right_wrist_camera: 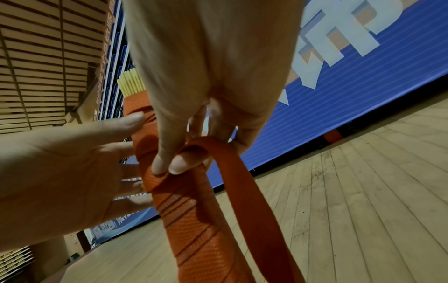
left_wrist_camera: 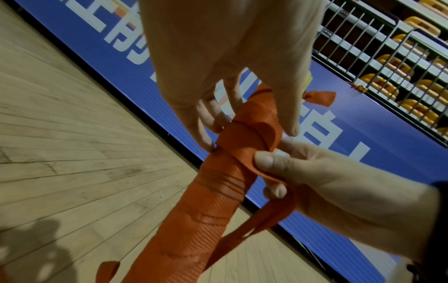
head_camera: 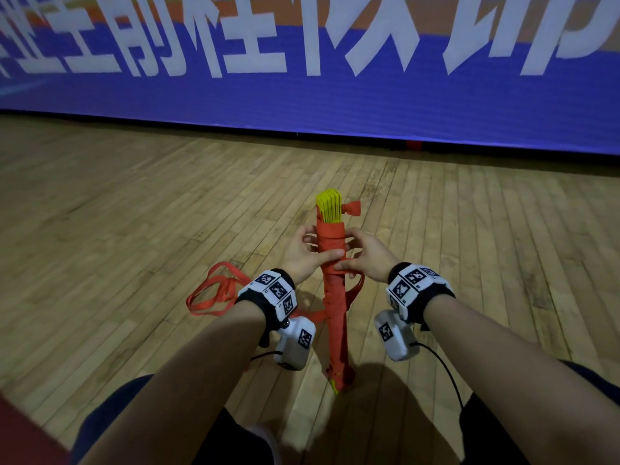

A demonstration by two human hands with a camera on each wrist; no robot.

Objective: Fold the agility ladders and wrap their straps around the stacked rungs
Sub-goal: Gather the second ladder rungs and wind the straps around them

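A stack of yellow rungs stands upright on the wood floor, bound most of its length in orange-red strap, forming one bundle. My left hand grips the bundle near its top, thumb across the front and fingers behind. From the right, my right hand pinches a fold of the strap between thumb and forefinger against the bundle. The strap's free length hangs down from that pinch. A knotted strap end sticks out beside the bare rung tips.
Loose strap loops lie on the floor to the left of the bundle. A blue banner wall with white characters runs across the back, a small red object at its foot. Railings and yellow seats rise behind it.
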